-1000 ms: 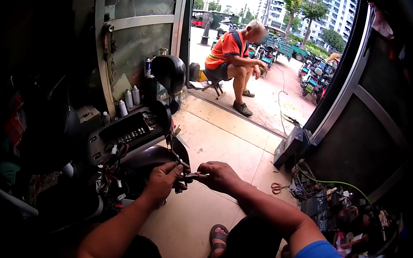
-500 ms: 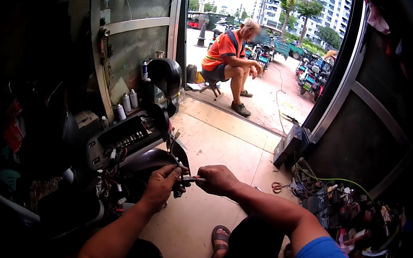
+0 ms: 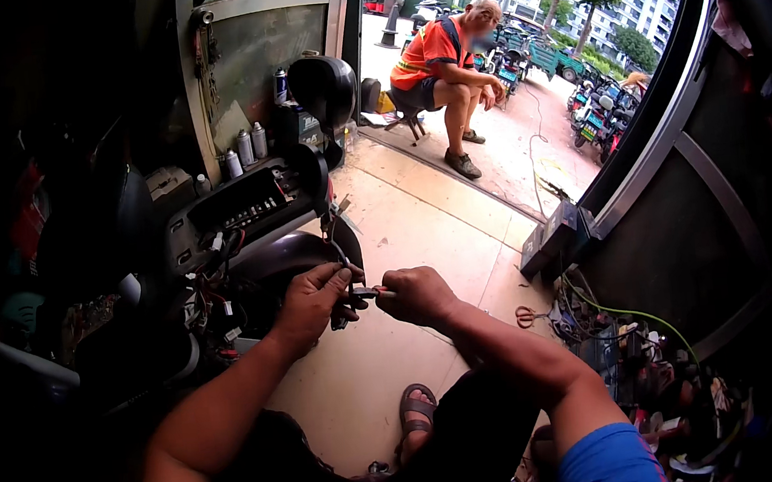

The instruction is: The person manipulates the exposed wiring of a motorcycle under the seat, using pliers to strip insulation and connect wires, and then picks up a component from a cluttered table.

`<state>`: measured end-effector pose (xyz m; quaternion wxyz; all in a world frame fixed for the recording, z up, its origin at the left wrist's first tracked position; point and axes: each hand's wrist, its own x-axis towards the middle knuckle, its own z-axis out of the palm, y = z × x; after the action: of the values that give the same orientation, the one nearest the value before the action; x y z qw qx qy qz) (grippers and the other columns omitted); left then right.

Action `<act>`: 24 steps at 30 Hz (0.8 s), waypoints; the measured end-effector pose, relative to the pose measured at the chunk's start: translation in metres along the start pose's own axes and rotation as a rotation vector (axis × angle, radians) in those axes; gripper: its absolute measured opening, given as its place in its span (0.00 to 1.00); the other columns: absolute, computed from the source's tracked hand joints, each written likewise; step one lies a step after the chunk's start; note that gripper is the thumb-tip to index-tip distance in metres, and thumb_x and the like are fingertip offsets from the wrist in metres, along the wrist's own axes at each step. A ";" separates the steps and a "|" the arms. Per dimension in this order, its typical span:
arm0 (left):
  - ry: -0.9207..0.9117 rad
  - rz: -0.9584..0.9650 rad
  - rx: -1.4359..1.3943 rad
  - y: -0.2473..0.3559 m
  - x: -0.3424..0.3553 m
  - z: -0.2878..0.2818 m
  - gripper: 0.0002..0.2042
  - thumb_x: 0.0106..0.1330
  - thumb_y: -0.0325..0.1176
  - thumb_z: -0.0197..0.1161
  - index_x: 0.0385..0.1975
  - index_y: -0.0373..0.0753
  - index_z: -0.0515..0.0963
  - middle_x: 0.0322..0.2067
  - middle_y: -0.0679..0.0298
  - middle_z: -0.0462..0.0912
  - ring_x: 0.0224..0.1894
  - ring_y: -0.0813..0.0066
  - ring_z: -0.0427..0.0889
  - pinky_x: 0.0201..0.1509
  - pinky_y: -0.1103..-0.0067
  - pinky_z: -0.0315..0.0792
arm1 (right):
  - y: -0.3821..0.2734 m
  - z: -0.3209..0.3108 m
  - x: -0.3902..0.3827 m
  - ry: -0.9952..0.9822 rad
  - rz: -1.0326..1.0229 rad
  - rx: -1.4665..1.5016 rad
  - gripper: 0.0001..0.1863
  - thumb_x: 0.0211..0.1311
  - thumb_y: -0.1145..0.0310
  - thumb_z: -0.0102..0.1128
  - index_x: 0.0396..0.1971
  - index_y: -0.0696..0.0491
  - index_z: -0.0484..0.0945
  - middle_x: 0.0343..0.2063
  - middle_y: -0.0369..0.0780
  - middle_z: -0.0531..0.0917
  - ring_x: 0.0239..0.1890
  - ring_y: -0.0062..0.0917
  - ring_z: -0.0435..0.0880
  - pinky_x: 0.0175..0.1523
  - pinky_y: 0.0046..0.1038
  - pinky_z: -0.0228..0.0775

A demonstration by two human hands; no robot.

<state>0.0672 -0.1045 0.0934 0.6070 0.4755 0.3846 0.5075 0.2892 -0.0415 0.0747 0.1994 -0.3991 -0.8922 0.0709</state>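
In front of me, my left hand (image 3: 312,307) pinches a thin dark cable (image 3: 342,250) that hangs from the rear of a partly stripped scooter (image 3: 186,245). My right hand (image 3: 420,295) is closed round the handles of a small pair of pliers (image 3: 366,292). The jaws point left and meet the cable at my left fingertips; the exact bite is too small to make out. Loose wires and white connectors (image 3: 217,242) stick out of the scooter body close to my left forearm.
A person in an orange vest (image 3: 430,58) sits on a stool in the doorway. Spray cans (image 3: 246,147) stand behind the scooter. To the right are dark batteries (image 3: 553,236), scissors (image 3: 526,316), a green cable (image 3: 631,313) and a heap of parts (image 3: 666,400).
The view has shifted, so the scene sits a little further right. My hands stay together at the cable with the pliers. The seated person has raised their head.
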 end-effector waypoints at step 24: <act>-0.022 -0.016 -0.001 0.006 0.000 -0.006 0.15 0.82 0.40 0.53 0.51 0.34 0.79 0.42 0.60 0.86 0.37 0.72 0.87 0.34 0.77 0.82 | -0.008 -0.022 0.000 -0.191 -0.035 0.127 0.17 0.75 0.58 0.54 0.50 0.54 0.83 0.41 0.48 0.86 0.47 0.44 0.85 0.53 0.40 0.77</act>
<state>0.0597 -0.1032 0.0979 0.6156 0.4777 0.3814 0.4973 0.2921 -0.0475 0.0968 0.1395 -0.3616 -0.9076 0.1614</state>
